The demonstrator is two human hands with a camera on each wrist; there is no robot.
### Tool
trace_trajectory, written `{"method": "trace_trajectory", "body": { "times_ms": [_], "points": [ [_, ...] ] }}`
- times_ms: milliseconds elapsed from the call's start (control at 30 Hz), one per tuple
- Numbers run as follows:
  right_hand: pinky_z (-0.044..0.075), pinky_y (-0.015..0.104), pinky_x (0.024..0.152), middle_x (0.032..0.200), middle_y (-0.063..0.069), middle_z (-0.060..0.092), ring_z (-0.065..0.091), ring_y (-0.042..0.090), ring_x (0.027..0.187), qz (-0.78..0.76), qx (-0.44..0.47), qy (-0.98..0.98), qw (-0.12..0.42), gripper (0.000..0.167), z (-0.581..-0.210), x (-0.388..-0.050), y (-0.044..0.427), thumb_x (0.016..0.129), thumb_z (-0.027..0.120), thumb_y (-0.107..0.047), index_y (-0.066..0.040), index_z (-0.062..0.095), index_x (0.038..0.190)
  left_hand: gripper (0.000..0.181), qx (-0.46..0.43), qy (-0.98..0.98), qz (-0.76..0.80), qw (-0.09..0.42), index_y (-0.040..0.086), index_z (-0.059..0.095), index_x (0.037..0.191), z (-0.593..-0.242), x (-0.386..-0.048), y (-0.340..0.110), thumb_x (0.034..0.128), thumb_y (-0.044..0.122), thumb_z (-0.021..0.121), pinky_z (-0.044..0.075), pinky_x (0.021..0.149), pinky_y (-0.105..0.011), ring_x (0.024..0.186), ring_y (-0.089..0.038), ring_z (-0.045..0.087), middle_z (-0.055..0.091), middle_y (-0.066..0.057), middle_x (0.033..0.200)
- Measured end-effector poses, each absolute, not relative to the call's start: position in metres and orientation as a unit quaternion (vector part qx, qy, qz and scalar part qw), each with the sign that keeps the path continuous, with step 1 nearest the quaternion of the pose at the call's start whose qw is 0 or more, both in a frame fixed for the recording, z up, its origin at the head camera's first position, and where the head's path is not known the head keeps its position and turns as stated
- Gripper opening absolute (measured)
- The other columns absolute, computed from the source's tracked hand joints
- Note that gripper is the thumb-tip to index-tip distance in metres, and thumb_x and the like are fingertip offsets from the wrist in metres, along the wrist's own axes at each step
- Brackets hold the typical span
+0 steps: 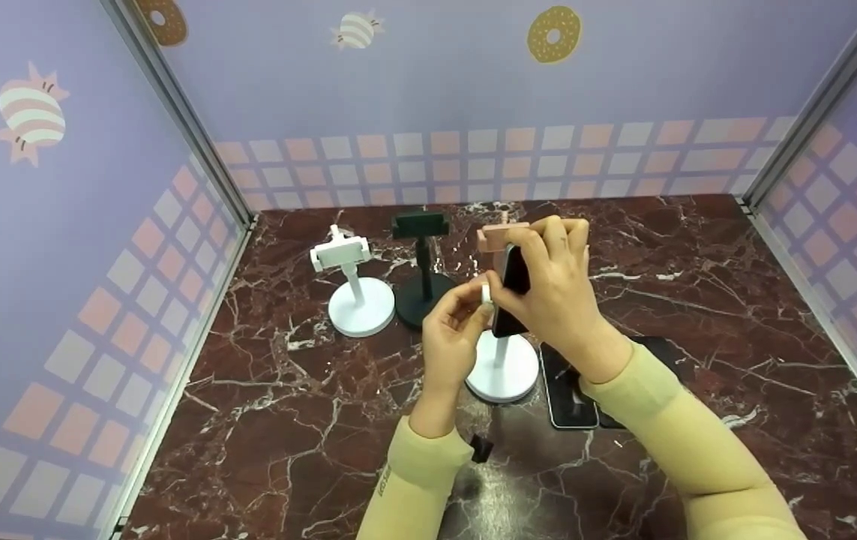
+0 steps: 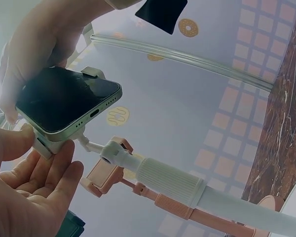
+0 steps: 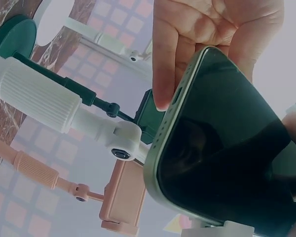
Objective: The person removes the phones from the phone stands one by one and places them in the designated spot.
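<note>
A smartphone [image 1: 510, 319] with a dark screen and pale edge sits tilted at the top of a white phone stand [image 1: 503, 371]. My right hand [image 1: 559, 277] grips the phone from above and the right, its fingers over the far edge. On the opposite side, my left hand [image 1: 450, 341] pinches the stand's white clamp [image 2: 47, 145] between thumb and fingers, close to the phone's edge. Another white clamp end [image 3: 219, 230] touches the phone's other long edge in the right wrist view. The phone hides most of the clamp's back.
Behind stand a smaller white phone stand [image 1: 361, 307], a dark green one [image 1: 422, 225] and a pink one [image 1: 492, 238]. Two dark phones lie right of the held stand: one with a pale edge [image 1: 574, 409], the other [image 1: 660, 352] partly under my right arm. Patterned walls [image 1: 428, 90] enclose the marbled table [image 1: 263, 450].
</note>
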State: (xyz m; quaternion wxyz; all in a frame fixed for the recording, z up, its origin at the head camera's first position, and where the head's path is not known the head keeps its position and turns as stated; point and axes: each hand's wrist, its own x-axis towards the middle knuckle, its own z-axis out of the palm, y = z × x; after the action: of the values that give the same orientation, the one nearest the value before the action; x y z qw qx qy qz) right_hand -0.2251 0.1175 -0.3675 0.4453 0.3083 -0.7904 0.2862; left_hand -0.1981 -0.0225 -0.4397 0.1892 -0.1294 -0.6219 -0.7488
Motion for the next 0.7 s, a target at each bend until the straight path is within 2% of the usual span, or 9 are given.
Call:
{"method": "trace_trajectory", "body": {
  "times_ms": [433, 700],
  "points": [
    [0.033, 0.051, 0.082, 0.100, 0.021, 0.051, 0.035, 0.038, 0.096, 0.299, 0.327, -0.771, 0.457, 0.041, -0.3693, -0.2269, 0.1156, 0.076, 0.080, -0.005, -0.006, 0.055, 0.109, 0.028, -0.136, -0.620, -0.747, 0.199, -0.017, 0.063, 0.120, -0.4416, -0.1989, -0.0216, 0.0933, -0.009, 0.067, 0.053, 0.073, -0.018, 0.087, -0.006, 0.063, 0.067, -0.034, 0.112],
    [0.030, 0.050, 0.082, 0.100, 0.021, 0.053, 0.036, 0.039, 0.095, 0.308, 0.354, -0.755, 0.458, 0.038, -0.3680, -0.2271, 0.1133, 0.076, 0.078, -0.003, -0.004, 0.055, 0.107, 0.030, -0.144, -0.619, -0.746, 0.199, -0.017, 0.062, 0.121, -0.4423, -0.1991, -0.0222, 0.0933, -0.009, 0.067, 0.054, 0.081, -0.020, 0.097, -0.006, 0.067, 0.067, -0.036, 0.118]
  ]
}}
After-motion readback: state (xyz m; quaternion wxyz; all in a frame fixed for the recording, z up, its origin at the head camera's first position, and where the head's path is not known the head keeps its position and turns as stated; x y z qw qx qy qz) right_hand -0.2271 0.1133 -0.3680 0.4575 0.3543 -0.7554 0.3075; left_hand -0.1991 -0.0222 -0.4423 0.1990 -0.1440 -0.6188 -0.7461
